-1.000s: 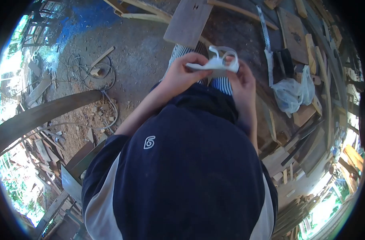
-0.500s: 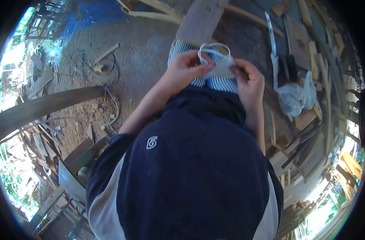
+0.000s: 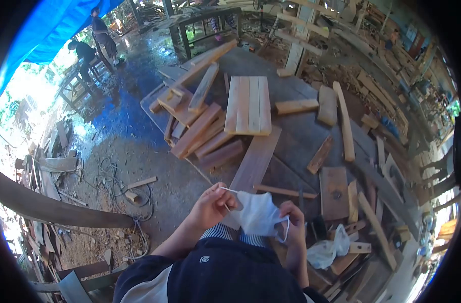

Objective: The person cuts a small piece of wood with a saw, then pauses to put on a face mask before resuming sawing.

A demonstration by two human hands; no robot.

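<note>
A white face mask [image 3: 258, 214] with thin ear loops is spread between my two hands, above the striped cloth over my legs. My left hand [image 3: 212, 206] pinches the loop at the mask's upper left. At its right edge, my right hand [image 3: 293, 222] grips the mask near the other loop. Just beyond the mask a long flat board [image 3: 255, 159] runs away from me, and a thin wooden stick [image 3: 286, 191] lies across to the right.
A joined wooden panel [image 3: 248, 106] and stacked wood blocks [image 3: 197, 132] lie on the work surface ahead. A clear plastic bag [image 3: 327, 250] is at the right. Cable coils [image 3: 109, 177] lie on the floor. Two people [image 3: 103, 38] are at the far left.
The view has tilted up, showing more wood and the two people. The mask, bunched between my hands before, is now stretched open, with my left hand at its loop.
</note>
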